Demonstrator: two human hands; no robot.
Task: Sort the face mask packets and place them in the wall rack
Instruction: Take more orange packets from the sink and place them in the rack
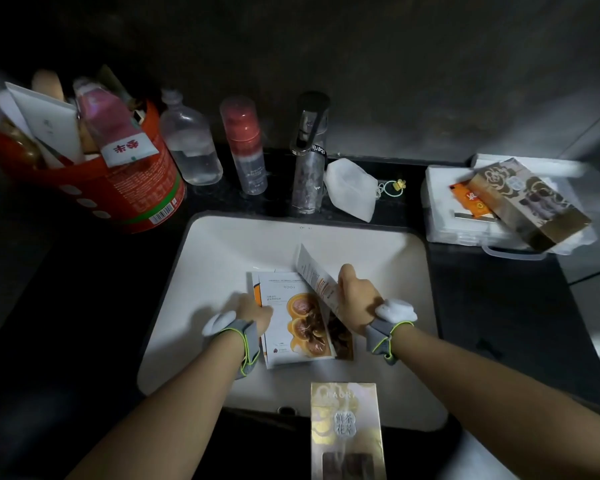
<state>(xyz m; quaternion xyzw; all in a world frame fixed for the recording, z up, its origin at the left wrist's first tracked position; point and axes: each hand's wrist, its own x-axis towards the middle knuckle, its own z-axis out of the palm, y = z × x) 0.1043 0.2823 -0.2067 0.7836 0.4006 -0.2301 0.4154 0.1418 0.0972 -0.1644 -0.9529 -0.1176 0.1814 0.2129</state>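
Two hands meet over the white sink basin (222, 258) at the centre of the frame, both busy with the same bundle. The left hand (253, 313) grips the left edge of the stack of face mask packets (298, 320), thumb on top and fingers curled out of sight beneath. The right hand (357, 299) pinches a loose packet (316, 275) by its lower part, tilting it up on edge and away from the stack's right side. The uppermost packet of the stack lies face up, white with orange fruit slices printed on it; a darker one peeps out at the lower right. How many packets there are I cannot tell.

This looks like the sorting step: packets are being leafed apart by kind, none yet racked.

Just below the hands, at the bottom edge, a gold mask box (347, 431) lies across the basin's near rim. Further out, behind the basin, stand the chrome tap (309, 150), a pump bottle with a red cap (245, 147) and a clear bottle (191, 147); a white respirator (354, 188) lies right of the tap. A red tub (118, 188) crammed with tubes fills the upper left. At the right, a second gold box (527, 202) rests on a clear plastic case (440, 223).

No wall rack shows, so the next move likely calls for squaring like packets into one firm grasp, then turning to find the rack.
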